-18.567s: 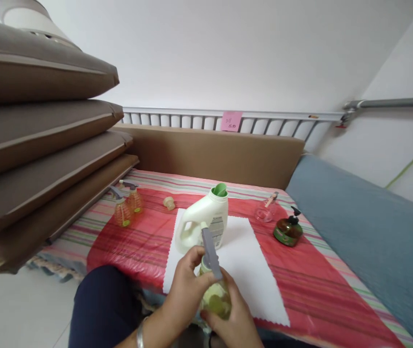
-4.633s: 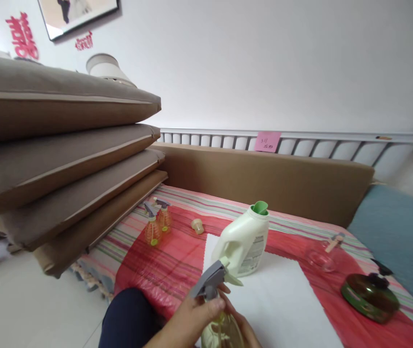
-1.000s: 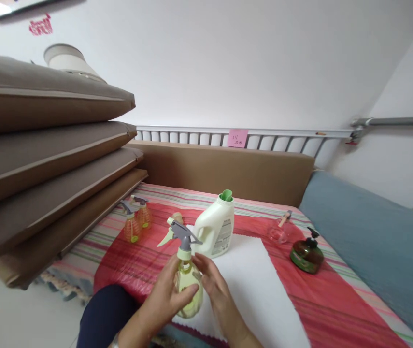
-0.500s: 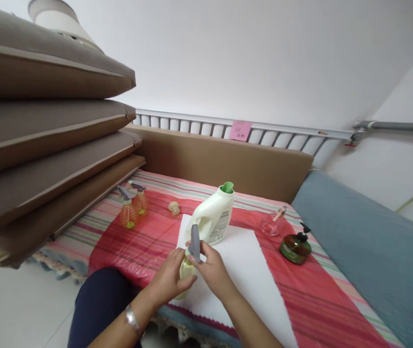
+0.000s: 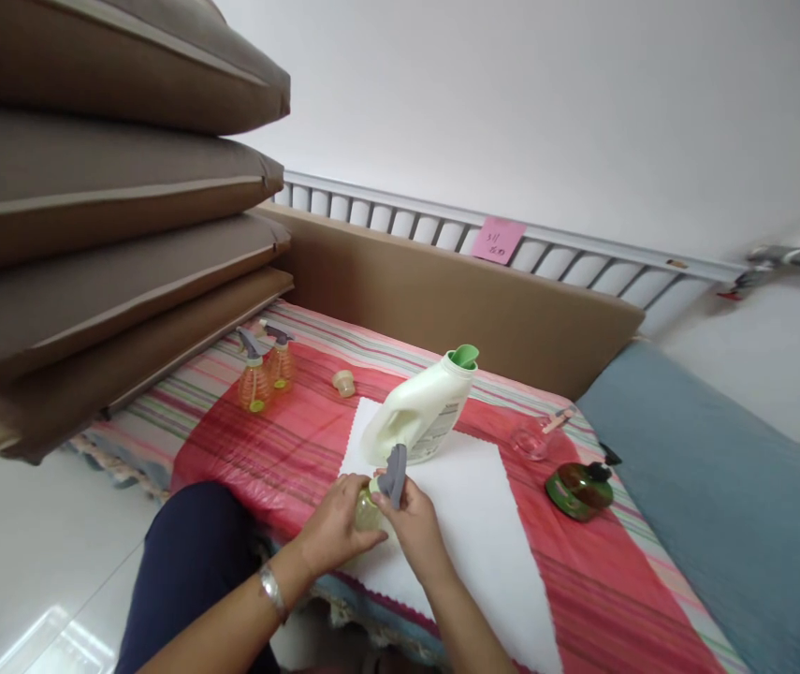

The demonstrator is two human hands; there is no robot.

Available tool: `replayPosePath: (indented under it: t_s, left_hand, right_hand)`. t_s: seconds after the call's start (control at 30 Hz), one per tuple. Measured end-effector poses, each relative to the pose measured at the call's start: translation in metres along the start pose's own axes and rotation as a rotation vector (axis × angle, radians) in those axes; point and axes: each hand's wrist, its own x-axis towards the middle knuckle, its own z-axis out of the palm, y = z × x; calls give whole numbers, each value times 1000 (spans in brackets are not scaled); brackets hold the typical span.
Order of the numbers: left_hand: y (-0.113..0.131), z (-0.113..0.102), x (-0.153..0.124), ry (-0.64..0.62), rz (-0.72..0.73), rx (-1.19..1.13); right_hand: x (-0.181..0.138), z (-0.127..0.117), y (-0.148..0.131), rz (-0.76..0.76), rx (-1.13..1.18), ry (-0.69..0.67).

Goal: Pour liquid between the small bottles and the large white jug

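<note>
My left hand [image 5: 335, 526] is wrapped round the clear, yellowish body of a spray bottle [image 5: 367, 512] above the front of a white cloth [image 5: 473, 524]. The fingers of my right hand [image 5: 414, 524] grip the bottle's grey trigger head [image 5: 394, 477] at the neck. Part of the bottle is covered by my fingers, so I cannot tell whether the head is fully seated. Just behind my hands stands a large pale detergent jug [image 5: 422, 409], its handle to the left and a green spout [image 5: 464, 356] in its uncapped mouth.
Two spray bottles [image 5: 254, 386] stand at the left near a pale cap [image 5: 344, 383]. On the right are a clear pink-looking container [image 5: 531, 437] and a green pump bottle [image 5: 580, 490]. Stacked cushions [image 5: 125, 197] rise at the left; a brown board [image 5: 442, 295] closes the back.
The view has shifted and tilted. Both hands still hold the spray bottle, and its grey trigger head has turned and now leans to the right.
</note>
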Motion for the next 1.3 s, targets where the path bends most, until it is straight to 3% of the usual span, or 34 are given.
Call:
replayPosePath:
  t_s: [0.23,0.43,0.93,1.2,1.3]
  left_hand:
    - [3,-2,-3,31,-39,-21]
    - [2,-1,-4,-1,-6,-18]
    - [-3,3,-5,-3,-3,-18]
    - [4,4,-8,59,178,47]
    - [2,9,-7,118,169,43]
  right_hand:
    - [0,-12,-18,-17,-63,43]
    - [1,-11,-30,-26,-165,-10]
    - [-5,-4,-2,-13,-226,21]
    - [-3,5,1,1,-197,13]
    - [-3,13,2,-3,-183,10]
